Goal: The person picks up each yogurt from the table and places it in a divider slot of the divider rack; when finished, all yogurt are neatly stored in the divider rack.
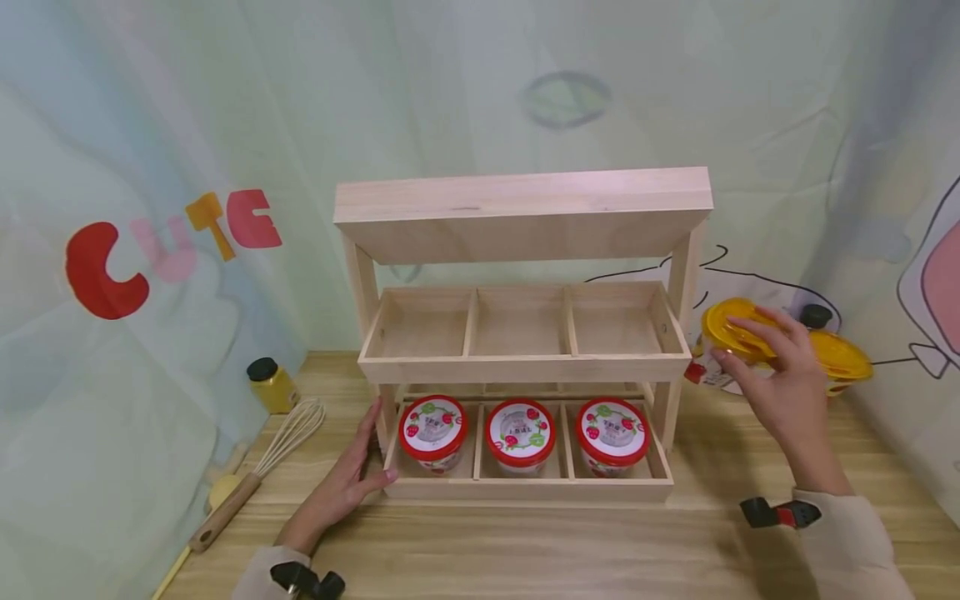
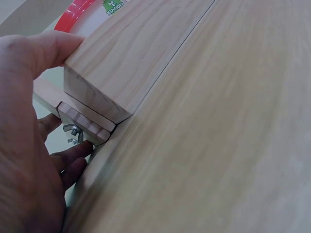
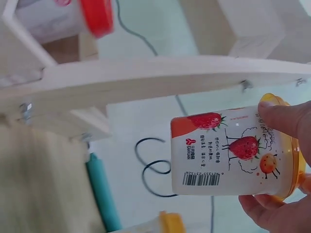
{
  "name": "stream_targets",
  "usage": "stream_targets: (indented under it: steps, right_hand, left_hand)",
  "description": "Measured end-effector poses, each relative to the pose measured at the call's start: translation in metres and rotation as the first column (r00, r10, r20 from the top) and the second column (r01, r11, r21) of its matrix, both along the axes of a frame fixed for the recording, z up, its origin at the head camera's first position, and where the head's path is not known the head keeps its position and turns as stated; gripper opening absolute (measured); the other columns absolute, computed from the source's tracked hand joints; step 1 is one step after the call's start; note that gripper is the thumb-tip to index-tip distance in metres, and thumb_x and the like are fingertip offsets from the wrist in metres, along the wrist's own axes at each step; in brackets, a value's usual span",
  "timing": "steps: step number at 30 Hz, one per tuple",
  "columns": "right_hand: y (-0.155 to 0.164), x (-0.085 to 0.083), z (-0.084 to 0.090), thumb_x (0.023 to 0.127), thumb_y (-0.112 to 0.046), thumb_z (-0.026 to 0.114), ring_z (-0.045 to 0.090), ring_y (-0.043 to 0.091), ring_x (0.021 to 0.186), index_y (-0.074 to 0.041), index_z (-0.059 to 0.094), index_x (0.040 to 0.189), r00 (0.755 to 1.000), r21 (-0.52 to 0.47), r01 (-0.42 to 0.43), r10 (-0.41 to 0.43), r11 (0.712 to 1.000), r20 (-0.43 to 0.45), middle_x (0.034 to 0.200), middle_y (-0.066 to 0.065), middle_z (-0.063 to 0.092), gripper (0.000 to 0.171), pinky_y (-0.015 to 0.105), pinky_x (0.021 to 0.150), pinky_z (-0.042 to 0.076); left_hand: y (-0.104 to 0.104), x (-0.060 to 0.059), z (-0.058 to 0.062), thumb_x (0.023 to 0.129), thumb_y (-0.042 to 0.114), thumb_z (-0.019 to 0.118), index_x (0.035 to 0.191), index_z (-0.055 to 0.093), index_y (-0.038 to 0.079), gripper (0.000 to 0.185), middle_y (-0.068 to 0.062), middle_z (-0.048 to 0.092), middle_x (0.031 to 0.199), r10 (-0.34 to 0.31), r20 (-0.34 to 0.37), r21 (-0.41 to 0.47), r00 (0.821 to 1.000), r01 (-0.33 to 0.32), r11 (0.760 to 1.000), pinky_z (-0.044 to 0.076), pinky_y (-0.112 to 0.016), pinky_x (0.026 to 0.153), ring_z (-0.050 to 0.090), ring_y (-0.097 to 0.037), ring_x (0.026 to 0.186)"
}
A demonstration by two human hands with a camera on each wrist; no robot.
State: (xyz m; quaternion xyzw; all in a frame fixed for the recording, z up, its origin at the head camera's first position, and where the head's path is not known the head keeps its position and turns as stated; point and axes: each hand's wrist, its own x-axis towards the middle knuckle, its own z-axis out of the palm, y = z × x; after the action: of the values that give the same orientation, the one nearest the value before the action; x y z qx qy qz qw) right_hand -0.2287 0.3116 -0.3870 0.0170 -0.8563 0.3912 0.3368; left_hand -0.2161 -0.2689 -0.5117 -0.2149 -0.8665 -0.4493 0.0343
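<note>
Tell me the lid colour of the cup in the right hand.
Yellow lid, clearest in the head view.

A wire whisk (image 1: pixel 258 467) with a wooden handle lies on the counter (image 1: pixel 525 542) at the left, its wires toward a small yellow jar (image 1: pixel 272 385) with a black cap that stands near the backdrop. A pale yellow utensil (image 1: pixel 213 500) lies just beside the whisk's handle. Behind everything hangs a light cloth backdrop (image 1: pixel 150 125) printed with the coloured letters "CUTE" (image 1: pixel 168 250). At the right, a second yellow-lidded cup (image 1: pixel 840 360) stands in front of a black-capped bottle (image 1: pixel 816 316).
</note>
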Motion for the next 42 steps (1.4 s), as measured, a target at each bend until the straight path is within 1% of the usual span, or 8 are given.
stream_targets:
  steps: [7,11,16,18,20,27,38,42]
  right_hand:
    - [-0.002,0.013,0.014,0.096,-0.011,0.08,0.037,0.028,0.158,-0.009,0.072,0.139,1.0,-0.04,-0.021,0.021,0.999,-0.013,0.171,0.006,0.041,0.043,-0.005,0.101,0.036]
    - [-0.005,0.02,0.019,0.098,-0.012,0.079,0.043,0.025,0.15,-0.012,0.07,0.142,1.0,-0.027,-0.015,0.015,1.0,-0.019,0.169,0.006,0.043,0.045,-0.006,0.098,0.037]
    - [-0.009,0.028,0.028,0.097,-0.011,0.079,0.044,0.003,0.135,-0.015,0.069,0.144,0.999,-0.036,-0.024,0.022,0.999,-0.038,0.165,0.006,0.043,0.048,-0.006,0.097,0.038]
    - [-0.012,0.031,0.033,0.096,-0.008,0.079,0.042,-0.002,0.131,-0.015,0.069,0.144,0.998,-0.035,-0.038,0.036,0.999,-0.056,0.164,0.008,0.044,0.049,-0.006,0.097,0.038]
    - [-0.014,0.034,0.038,0.095,-0.006,0.079,0.043,-0.001,0.132,-0.015,0.07,0.143,0.996,-0.026,-0.051,0.049,0.998,-0.074,0.164,0.009,0.044,0.05,-0.006,0.098,0.037]
    - [-0.027,0.039,0.058,0.095,-0.004,0.078,0.04,0.028,0.15,-0.018,0.071,0.141,0.991,0.048,-0.062,0.067,0.997,-0.115,0.169,0.008,0.041,0.048,-0.003,0.099,0.034]
    - [-0.043,0.037,0.087,0.089,0.012,0.076,0.038,0.019,0.149,-0.014,0.076,0.133,0.959,0.111,-0.133,0.156,0.985,-0.235,0.169,0.01,0.039,0.051,0.003,0.099,0.037]
    - [-0.053,0.034,0.098,0.089,0.01,0.077,0.039,0.024,0.15,-0.015,0.077,0.132,0.955,0.102,-0.164,0.184,0.981,-0.234,0.169,0.008,0.04,0.049,0.006,0.102,0.036]
  left_hand:
    - [0.0,0.0,0.0,0.096,0.02,0.072,0.174,-0.002,0.03,0.109,-0.033,0.001,0.178,0.005,0.007,-0.011,1.0,-0.005,1.0,0.017,-0.088,0.118,0.014,-0.067,0.159]
    - [-0.001,0.0,-0.001,0.096,0.02,0.072,0.174,-0.002,0.03,0.109,-0.032,0.002,0.178,0.0,0.008,-0.006,1.0,0.0,1.0,0.018,-0.088,0.117,0.014,-0.067,0.159]
    - [-0.002,0.0,-0.002,0.096,0.021,0.072,0.175,-0.002,0.029,0.108,-0.033,0.002,0.178,-0.002,0.002,-0.006,1.0,0.002,1.0,0.018,-0.089,0.117,0.015,-0.067,0.159]
    - [-0.001,0.001,-0.002,0.096,0.021,0.072,0.175,-0.002,0.029,0.108,-0.032,0.001,0.178,0.001,0.004,-0.007,1.0,-0.001,1.0,0.018,-0.088,0.117,0.014,-0.066,0.159]
    - [-0.001,0.001,-0.002,0.096,0.021,0.072,0.174,-0.002,0.03,0.108,-0.032,0.001,0.179,0.004,0.007,-0.007,1.0,-0.004,1.0,0.017,-0.088,0.118,0.014,-0.066,0.16]
    - [-0.001,0.001,-0.001,0.096,0.019,0.072,0.175,-0.001,0.027,0.108,-0.032,0.001,0.179,-0.006,-0.012,-0.006,1.0,0.006,1.0,0.016,-0.088,0.118,0.014,-0.066,0.16]
    - [0.001,0.002,0.0,0.095,0.021,0.072,0.175,0.001,0.025,0.107,-0.035,0.004,0.177,-0.012,-0.044,-0.033,0.999,0.011,0.999,0.017,-0.088,0.118,0.014,-0.067,0.158]
    - [0.0,0.002,0.0,0.095,0.021,0.073,0.175,0.001,0.026,0.107,-0.034,0.003,0.178,-0.007,-0.038,-0.033,0.999,0.006,0.999,0.016,-0.089,0.118,0.013,-0.068,0.159]
